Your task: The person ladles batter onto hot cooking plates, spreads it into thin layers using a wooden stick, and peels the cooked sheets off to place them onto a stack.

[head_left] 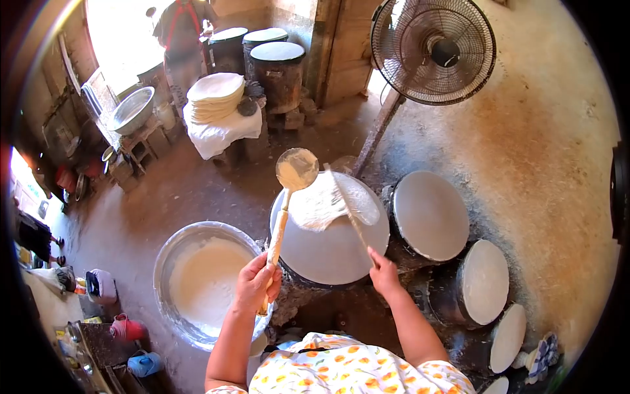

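Observation:
My left hand (258,282) is closed round the wooden handle of a ladle (298,169), whose round bowl, coated with batter, hangs over the far left edge of a round griddle (321,256). My right hand (384,272) grips a thin stick (351,217) that slants up and left across the griddle. White batter (328,202) lies spread unevenly over the griddle's far part, beside and partly under the stick. Left of the griddle, a wide metal basin (172,246) holds pale batter.
More round griddles (431,215) curve down the right side. A fan (433,52) stands beyond them. Flat round breads (215,95) are stacked on a white cloth at the back, near lidded drums (277,75) and a standing person (184,46). Another basin (133,110) sits further left.

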The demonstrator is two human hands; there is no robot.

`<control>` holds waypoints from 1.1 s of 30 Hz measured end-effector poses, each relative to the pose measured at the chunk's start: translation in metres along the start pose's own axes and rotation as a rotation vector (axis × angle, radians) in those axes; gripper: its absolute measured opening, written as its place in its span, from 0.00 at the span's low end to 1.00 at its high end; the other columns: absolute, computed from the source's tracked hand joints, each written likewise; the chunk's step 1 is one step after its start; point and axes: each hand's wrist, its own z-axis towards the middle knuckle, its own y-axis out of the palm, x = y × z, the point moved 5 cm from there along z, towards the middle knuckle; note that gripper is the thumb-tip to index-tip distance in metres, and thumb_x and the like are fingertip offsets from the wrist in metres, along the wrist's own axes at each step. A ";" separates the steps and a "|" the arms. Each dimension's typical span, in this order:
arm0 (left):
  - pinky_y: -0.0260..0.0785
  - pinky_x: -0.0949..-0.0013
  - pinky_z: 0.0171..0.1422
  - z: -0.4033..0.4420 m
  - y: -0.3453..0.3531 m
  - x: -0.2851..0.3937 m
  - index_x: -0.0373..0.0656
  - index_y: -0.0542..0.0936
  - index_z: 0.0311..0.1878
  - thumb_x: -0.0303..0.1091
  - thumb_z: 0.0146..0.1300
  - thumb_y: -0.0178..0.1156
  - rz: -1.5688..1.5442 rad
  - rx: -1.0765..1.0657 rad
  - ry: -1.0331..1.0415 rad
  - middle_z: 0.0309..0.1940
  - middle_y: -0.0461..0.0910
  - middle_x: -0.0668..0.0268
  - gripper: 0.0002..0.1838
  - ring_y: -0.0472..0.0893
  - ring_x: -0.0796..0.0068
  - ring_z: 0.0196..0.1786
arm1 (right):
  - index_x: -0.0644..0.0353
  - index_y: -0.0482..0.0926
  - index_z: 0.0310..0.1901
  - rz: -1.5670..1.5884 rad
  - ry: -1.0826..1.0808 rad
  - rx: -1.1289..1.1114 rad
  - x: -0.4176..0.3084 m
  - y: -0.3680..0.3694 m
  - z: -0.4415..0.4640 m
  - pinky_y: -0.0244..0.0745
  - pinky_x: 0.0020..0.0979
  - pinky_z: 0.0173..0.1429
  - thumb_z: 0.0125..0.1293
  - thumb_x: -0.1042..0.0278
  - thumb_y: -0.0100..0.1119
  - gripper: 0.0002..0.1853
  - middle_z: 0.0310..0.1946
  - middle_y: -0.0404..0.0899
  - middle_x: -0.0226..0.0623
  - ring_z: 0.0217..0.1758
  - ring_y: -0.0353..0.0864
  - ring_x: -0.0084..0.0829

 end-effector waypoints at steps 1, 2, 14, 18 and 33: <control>0.60 0.77 0.15 0.000 0.001 0.000 0.36 0.69 0.56 0.29 0.70 0.47 -0.015 0.007 0.002 0.25 0.70 0.68 0.14 0.66 0.82 0.15 | 0.53 0.73 0.60 -0.044 0.143 -0.058 -0.007 -0.001 0.016 0.72 0.29 0.54 0.54 0.81 0.48 0.28 0.49 0.78 0.54 0.53 0.80 0.38; 0.60 0.77 0.15 -0.001 0.003 0.000 0.36 0.69 0.56 0.29 0.70 0.46 -0.029 0.015 0.002 0.25 0.70 0.68 0.14 0.66 0.82 0.15 | 0.53 0.73 0.60 -0.037 0.142 -0.064 -0.010 0.001 0.023 0.72 0.29 0.54 0.54 0.81 0.48 0.28 0.49 0.78 0.54 0.53 0.80 0.38; 0.58 0.78 0.13 -0.011 0.004 -0.001 0.35 0.69 0.58 0.27 0.68 0.46 -0.012 0.164 0.068 0.23 0.70 0.67 0.16 0.65 0.83 0.13 | 0.53 0.75 0.59 0.092 0.042 -0.174 0.018 -0.011 0.017 0.72 0.25 0.50 0.54 0.83 0.49 0.29 0.48 0.82 0.43 0.43 0.80 0.24; 0.58 0.78 0.13 -0.017 0.011 -0.006 0.35 0.70 0.55 0.27 0.67 0.46 -0.042 0.209 0.062 0.23 0.71 0.67 0.15 0.65 0.83 0.13 | 0.52 0.74 0.60 0.117 0.063 -0.353 -0.002 0.001 0.028 0.70 0.22 0.46 0.53 0.82 0.49 0.30 0.42 0.81 0.33 0.37 0.75 0.21; 0.58 0.80 0.12 -0.058 0.020 -0.020 0.37 0.68 0.54 0.28 0.68 0.46 -0.111 0.383 0.146 0.24 0.71 0.67 0.13 0.64 0.84 0.13 | 0.52 0.74 0.61 0.109 -0.012 -0.844 0.005 -0.024 0.047 0.64 0.19 0.35 0.51 0.82 0.46 0.32 0.29 0.73 0.20 0.28 0.63 0.16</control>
